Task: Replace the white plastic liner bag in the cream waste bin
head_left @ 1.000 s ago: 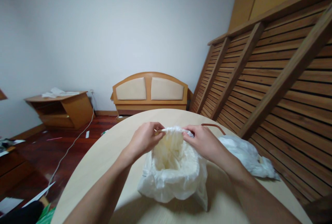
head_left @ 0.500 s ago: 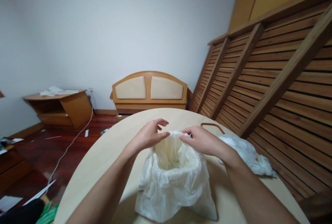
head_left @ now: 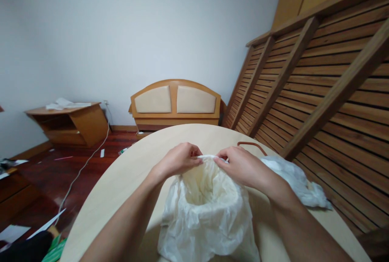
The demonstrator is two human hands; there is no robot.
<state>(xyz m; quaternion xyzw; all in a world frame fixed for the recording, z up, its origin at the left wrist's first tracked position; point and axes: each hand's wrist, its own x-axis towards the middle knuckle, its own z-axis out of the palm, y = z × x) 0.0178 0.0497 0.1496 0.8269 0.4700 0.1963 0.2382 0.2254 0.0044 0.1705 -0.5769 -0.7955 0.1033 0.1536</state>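
Observation:
A thin white plastic bag (head_left: 206, 225) stands on the round table in front of me, its mouth open upward. Its top is folded outward over a rim, and whatever container is inside is covered. My left hand (head_left: 184, 158) pinches the far edge of the bag between thumb and fingers. A short way to the right, my right hand (head_left: 235, 162) grips the same edge, with a short stretch of it pulled straight between the two hands.
The pale round table (head_left: 121, 197) fills the foreground. To the right lie a crumpled white plastic bundle (head_left: 296, 181) and a brown curved handle (head_left: 252, 144). A slatted wooden panel (head_left: 328, 104) leans close on the right. Behind are a headboard (head_left: 174, 102) and a low cabinet (head_left: 69, 126).
My left hand has closed on the far edge of the bag, its fingers raised apart before. The edge between my hands is now stretched tauter. The view has shifted slightly.

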